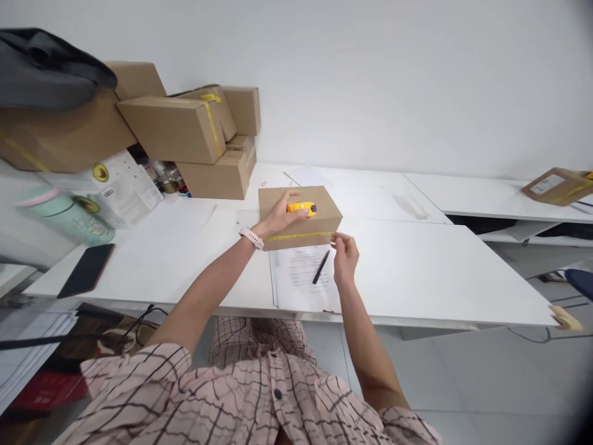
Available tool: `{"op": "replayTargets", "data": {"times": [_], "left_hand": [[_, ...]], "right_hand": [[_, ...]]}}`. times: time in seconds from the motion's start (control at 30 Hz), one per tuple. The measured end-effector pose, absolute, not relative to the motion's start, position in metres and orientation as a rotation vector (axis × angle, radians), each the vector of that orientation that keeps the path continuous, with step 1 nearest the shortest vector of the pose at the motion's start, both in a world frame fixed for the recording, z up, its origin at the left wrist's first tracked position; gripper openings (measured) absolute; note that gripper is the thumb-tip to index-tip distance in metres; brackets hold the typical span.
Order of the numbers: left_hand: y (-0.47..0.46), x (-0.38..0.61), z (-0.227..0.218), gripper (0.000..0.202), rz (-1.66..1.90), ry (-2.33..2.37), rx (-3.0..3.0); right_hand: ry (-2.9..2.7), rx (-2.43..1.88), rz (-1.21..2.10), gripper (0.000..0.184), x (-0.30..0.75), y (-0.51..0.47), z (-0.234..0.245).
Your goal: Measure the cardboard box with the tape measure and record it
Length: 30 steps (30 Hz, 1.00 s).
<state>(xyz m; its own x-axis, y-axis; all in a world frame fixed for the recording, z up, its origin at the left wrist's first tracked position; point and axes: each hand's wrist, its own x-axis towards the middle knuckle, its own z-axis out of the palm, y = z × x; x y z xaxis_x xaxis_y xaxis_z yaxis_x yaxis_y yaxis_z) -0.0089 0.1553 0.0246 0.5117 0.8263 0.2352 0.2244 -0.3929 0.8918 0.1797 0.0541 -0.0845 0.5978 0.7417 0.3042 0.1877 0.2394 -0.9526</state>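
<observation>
A closed cardboard box (319, 201) sits on the white table in front of me. My left hand (282, 213), with a pale watch on its wrist, rests over the box top. Its thumb and fingers close around a small orange-yellow tool (300, 208) with a black end, whose exact kind is unclear. Yellow tape (301, 236) runs across the box's near side. At the tape's right end, my right hand (345, 250) pinches it by the box's lower right corner. Printed sheets (296, 287) lie in front of the box, and a black pen (320, 267) rests on them.
Stacked cardboard boxes (171, 127) stand at the back left, some with yellow tape. A mint-green bottle (69, 213) and a dark phone (87, 271) are at the left edge. Another taped box (553, 187) stands far right. The table's front edge (417, 320) is close to my body.
</observation>
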Motion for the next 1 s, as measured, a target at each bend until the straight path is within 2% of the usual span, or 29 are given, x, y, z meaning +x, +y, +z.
{"op": "replayTargets", "data": {"times": [0.07, 0.13, 0.3, 0.47, 0.67, 0.87, 1.0], "left_hand": [[0.138, -0.006, 0.031, 0.066, 0.788, 0.762, 1.785], [0.127, -0.005, 0.034, 0.063, 0.751, 0.756, 1.743], [0.129, -0.016, 0.034, 0.064, 0.755, 0.804, 1.732], [0.152, -0.048, 0.036, 0.065, 0.873, 0.845, 1.606], [0.196, -0.12, 0.029, 0.055, 1.089, 1.143, 1.473], [0.214, -0.181, 0.014, 0.051, 1.071, 1.361, 1.453], [0.217, -0.191, 0.008, 0.055, 1.013, 1.401, 1.462]], "right_hand": [[-0.856, -1.08, 0.877, 0.041, 0.18, 0.065, -0.05], [-0.838, -0.947, 1.159, 0.047, 0.181, 0.073, -0.023], [-0.76, -0.905, 1.42, 0.033, 0.187, 0.079, 0.006], [-0.758, -0.883, 1.282, 0.019, 0.213, 0.106, 0.02], [-0.643, -1.103, 0.928, 0.023, 0.261, 0.172, 0.017], [-0.661, -1.47, 0.742, 0.021, 0.258, 0.209, -0.01], [-0.681, -1.598, 0.724, 0.028, 0.251, 0.223, -0.02]]}}
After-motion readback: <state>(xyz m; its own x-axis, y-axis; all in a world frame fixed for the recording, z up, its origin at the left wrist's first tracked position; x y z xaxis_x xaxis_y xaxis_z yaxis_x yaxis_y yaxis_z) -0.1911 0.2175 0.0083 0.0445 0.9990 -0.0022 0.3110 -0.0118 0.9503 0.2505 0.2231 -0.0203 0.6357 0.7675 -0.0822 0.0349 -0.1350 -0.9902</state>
